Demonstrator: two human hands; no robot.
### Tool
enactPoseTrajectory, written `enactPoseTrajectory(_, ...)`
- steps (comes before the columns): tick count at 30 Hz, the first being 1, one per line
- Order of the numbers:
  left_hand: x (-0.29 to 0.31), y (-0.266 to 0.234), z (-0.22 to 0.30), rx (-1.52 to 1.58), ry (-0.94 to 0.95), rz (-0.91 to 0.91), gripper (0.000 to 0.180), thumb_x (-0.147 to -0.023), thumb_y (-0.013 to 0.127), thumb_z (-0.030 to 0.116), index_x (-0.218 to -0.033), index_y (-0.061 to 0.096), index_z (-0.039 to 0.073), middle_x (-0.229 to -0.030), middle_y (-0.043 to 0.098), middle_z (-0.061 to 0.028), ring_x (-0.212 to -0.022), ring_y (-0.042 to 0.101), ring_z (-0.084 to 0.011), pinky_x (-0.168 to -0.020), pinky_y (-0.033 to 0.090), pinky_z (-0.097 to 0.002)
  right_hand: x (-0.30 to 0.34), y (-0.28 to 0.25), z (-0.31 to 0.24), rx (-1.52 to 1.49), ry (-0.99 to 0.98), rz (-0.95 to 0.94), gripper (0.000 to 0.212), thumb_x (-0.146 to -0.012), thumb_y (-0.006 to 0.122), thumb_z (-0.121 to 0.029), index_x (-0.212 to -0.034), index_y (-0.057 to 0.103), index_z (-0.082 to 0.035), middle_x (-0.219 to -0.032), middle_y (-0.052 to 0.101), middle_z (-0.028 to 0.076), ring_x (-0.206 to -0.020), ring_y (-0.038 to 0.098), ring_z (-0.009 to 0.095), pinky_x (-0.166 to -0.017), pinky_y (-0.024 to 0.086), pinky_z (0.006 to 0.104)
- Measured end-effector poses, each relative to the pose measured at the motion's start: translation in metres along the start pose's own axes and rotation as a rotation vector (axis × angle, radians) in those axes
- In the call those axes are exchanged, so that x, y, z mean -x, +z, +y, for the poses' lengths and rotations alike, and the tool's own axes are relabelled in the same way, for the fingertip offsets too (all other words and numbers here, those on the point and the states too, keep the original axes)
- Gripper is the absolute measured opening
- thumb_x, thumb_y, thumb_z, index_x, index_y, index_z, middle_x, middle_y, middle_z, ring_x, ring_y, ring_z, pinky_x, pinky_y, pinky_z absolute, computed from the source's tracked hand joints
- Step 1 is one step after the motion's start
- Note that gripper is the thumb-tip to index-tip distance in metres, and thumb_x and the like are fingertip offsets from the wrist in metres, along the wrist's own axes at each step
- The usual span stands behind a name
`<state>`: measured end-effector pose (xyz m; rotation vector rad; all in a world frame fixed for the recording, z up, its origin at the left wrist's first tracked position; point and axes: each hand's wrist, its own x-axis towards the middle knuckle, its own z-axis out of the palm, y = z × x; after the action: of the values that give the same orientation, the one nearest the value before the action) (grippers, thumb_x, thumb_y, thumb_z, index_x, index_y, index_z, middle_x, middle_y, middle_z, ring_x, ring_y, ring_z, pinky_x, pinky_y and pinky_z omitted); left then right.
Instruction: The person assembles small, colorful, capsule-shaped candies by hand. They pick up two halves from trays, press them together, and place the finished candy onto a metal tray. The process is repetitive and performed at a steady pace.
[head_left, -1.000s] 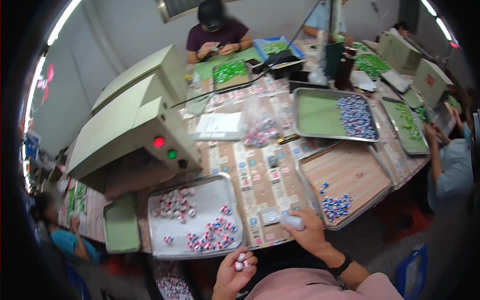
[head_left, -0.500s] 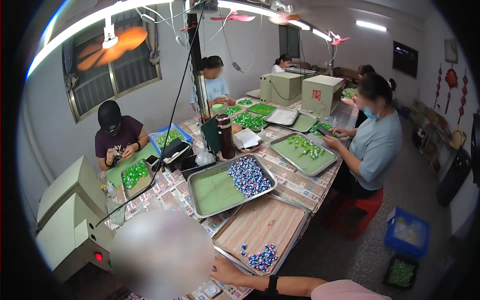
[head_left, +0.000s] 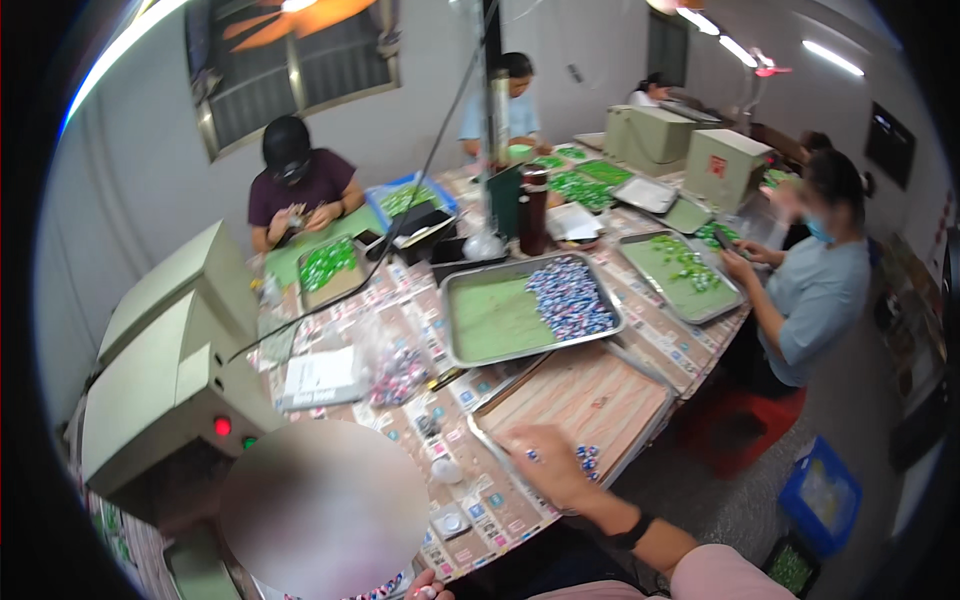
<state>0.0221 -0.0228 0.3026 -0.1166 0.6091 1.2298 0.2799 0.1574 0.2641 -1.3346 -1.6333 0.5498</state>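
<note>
over brown tray (head_left: pixel 605 390), right hand (head_left: pixel 548 468) near blue pieces (head_left: pixel 589 462)

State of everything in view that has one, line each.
Right hand: over brown-lined tray, grip unclear
Left hand: mostly cut off, grip unclear
Brown-lined tray: holds some blue pieces
Large green-lined tray: blue heap on its right
Plastic bag: holds pinkish pieces
Red indicator: lit
Ceiling tube: lit
Dark flask: upright

A right hand (head_left: pixel 548 468) hangs over a pinkish-bottomed tray (head_left: pixel 590 395) with blue-and-white pieces (head_left: pixel 588 460), near right, while a co-worker in purple (head_left: pixel 325 180) sits far left at the table (head_left: pixel 500 480).
</note>
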Motion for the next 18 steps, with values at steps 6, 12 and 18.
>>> enactPoseTrajectory(6, -0.001, -0.002, -0.004, -0.066, -0.040, -0.078, 0.032, -0.094, 0.055, 0.016, -0.122, 0.048, 0.002, -0.102, 0.055, -0.0091, -0.081, 0.052, -0.0162, -0.060, 0.046, -0.0238, -0.022, -0.071, 0.041, 0.355, -0.066, -0.112, 0.025, -0.075, 0.065, -0.007, -0.100, 0.065, -0.002, -0.102, 0.062, 0.015, -0.100, 0.054, 0.034, -0.088, 0.044, 0.0420)
enactPoseTrajectory(12, -0.009, 0.003, -0.010, -0.148, -0.063, -0.060, 0.033, -0.094, 0.057, 0.020, -0.120, 0.050, 0.001, -0.104, 0.058, -0.0109, -0.086, 0.056, -0.0168, -0.063, 0.049, -0.0235, -0.028, -0.039, 0.042, 0.308, -0.139, -0.292, 0.020, -0.075, 0.062, -0.004, -0.094, 0.067, -0.005, -0.097, 0.061, 0.011, -0.094, 0.055, 0.032, -0.084, 0.046, 0.0397)
enactPoseTrajectory(18, -0.012, -0.005, -0.012, -0.137, -0.066, -0.054, 0.034, -0.094, 0.056, 0.020, -0.122, 0.049, 0.003, -0.104, 0.057, -0.0095, -0.088, 0.055, -0.0153, -0.064, 0.048, -0.0231, -0.029, -0.032, 0.042, 0.339, -0.135, -0.354, 0.019, -0.075, 0.062, -0.004, -0.094, 0.067, -0.005, -0.095, 0.060, 0.012, -0.090, 0.055, 0.033, -0.081, 0.047, 0.0384)
